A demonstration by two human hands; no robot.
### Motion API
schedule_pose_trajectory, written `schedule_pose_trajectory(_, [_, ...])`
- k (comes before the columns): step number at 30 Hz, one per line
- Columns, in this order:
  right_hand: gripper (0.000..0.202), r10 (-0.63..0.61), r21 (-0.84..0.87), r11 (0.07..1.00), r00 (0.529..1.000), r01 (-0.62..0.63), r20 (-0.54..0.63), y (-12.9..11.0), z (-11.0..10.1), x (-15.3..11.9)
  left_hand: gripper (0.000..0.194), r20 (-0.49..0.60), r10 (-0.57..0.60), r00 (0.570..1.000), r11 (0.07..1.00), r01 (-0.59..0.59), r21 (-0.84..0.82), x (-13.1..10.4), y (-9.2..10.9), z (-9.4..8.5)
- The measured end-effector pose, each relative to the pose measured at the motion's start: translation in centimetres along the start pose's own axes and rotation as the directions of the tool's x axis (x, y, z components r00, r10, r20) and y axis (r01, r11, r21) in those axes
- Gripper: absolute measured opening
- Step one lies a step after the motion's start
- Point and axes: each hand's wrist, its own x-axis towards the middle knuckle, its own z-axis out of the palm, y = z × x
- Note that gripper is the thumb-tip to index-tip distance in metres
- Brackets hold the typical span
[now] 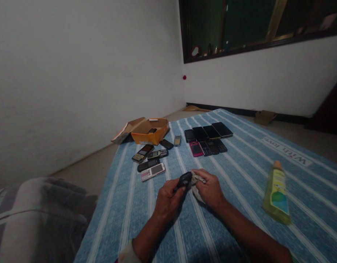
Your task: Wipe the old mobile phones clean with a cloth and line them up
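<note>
My left hand (168, 199) is closed around a small black mobile phone (184, 179), held above the striped blue cloth. Against the phone's right end, my right hand (210, 190) grips a crumpled pale cloth (197, 186), part of which hangs below the fingers. Just beyond my left hand lie several loose phones, among them a white and pink phone (153, 172) and a black keypad phone (157, 153). Farther off, several phones rest in two rows, with a pink phone (196, 149) at the near left and a large dark phone (222, 129) at the far right.
An open orange cardboard box (152, 137) with a phone inside stands at the table's far left. To the right is a bottle of yellow-green liquid (277, 193). The blue striped tablecloth (247, 175) covers the surface. A grey padded seat (42, 223) is at lower left.
</note>
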Motion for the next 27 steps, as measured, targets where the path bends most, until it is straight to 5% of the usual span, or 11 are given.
schedule_pose_trajectory(4, [0.041, -0.056, -0.053, 0.997, 0.998, 0.055, -0.015, 0.4, 0.2, -0.1, 0.025, -0.003, -0.011, 1.0, 0.999, 0.011, -0.043, -0.1, 0.1, 0.1])
schedule_pose_trajectory(8, [0.043, -0.262, -0.178, 0.952, 0.964, 0.25, -0.051, 0.1, 0.1, -0.1, 0.022, -0.022, 0.006, 1.0, 0.997, -0.007, -0.075, -0.1, 0.0, 0.2])
schedule_pose_trajectory(13, [0.044, -0.588, -0.423, 0.701, 0.801, 0.574, 0.112, -1.8, -0.1, -0.9, 0.017, -0.058, 0.028, 0.998, 0.998, -0.031, -0.049, -0.3, 0.3, 0.3])
schedule_pose_trajectory(18, [0.032, -0.6, -0.577, 0.507, 0.742, 0.641, 0.298, -2.5, 0.2, -1.4, 0.014, -0.068, 0.036, 0.997, 0.999, -0.036, 0.006, -0.4, 0.9, 0.2])
schedule_pose_trajectory(21, [0.033, -0.581, -0.562, 0.555, 0.769, 0.614, 0.267, -2.3, 0.4, -1.2, 0.014, -0.066, 0.063, 0.996, 0.998, -0.061, 0.032, -0.4, 0.7, 0.2])
schedule_pose_trajectory(27, [0.048, -0.389, -0.299, 0.871, 0.919, 0.39, 0.065, -0.6, 0.8, -0.9, 0.02, -0.075, 0.048, 0.996, 0.999, -0.048, -0.005, -0.4, 0.3, 0.3])
